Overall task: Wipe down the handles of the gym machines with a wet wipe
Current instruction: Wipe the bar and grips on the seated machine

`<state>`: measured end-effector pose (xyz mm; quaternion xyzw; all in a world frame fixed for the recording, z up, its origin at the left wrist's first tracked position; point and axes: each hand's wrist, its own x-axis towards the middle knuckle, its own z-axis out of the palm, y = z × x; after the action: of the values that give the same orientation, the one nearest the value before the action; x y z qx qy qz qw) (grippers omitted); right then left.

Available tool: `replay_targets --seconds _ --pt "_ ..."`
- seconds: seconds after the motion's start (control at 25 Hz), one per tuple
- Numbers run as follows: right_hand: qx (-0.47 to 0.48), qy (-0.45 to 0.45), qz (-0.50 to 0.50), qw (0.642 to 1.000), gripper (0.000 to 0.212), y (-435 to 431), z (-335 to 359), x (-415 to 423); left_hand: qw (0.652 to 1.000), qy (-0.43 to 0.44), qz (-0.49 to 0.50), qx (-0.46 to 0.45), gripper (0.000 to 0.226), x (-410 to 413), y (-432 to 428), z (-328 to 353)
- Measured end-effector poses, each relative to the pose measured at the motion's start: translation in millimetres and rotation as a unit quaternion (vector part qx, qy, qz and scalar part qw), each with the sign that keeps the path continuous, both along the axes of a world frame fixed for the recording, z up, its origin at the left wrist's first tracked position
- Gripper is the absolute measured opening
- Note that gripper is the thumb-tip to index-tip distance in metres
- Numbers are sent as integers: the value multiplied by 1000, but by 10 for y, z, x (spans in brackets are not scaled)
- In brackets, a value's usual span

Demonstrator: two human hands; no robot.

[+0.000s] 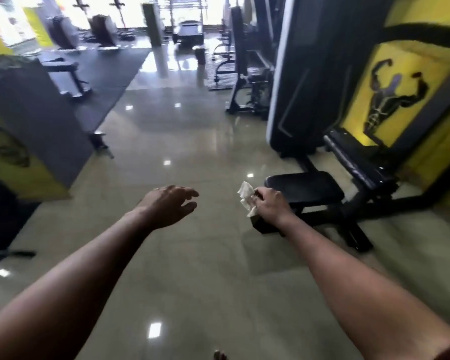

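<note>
A crumpled white wet wipe (246, 198) sticks out past the fingers of the right hand (270, 205), which is closed around it above the glossy beige tiled floor (198, 268). Just behind that hand is a black padded machine seat (305, 188). The left hand (168, 205) hovers empty, fingers spread.

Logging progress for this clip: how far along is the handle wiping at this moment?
Done: nothing can be confirmed; no handle shows signs of wiping. In hand: the right hand grips a crumpled wipe, the left hand is open and empty, both out over the floor. Left: no hand touches any equipment; the nearest machine on the right is untouched, and more stand farther down the gym.
</note>
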<state>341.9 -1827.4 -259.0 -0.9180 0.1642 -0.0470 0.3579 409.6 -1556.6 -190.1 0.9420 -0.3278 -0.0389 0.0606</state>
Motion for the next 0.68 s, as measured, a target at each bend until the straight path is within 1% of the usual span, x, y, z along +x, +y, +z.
replay_targets --seconds 0.16,0.32,0.48,0.68 --pt "13 -9 -134 991 18 -459 -23 370 995 3 -97 -10 33 1035 -724 112" --pt "16 13 -256 966 16 -954 -199 717 977 8 -211 -18 34 1877 -1594 18" --pt "24 5 -362 932 15 -1355 -319 1273 953 4 -302 -33 33 2715 -2366 -119" --pt "65 -10 -477 876 16 -1681 -423 1924 913 3 -407 11 34 3706 -3374 -134"
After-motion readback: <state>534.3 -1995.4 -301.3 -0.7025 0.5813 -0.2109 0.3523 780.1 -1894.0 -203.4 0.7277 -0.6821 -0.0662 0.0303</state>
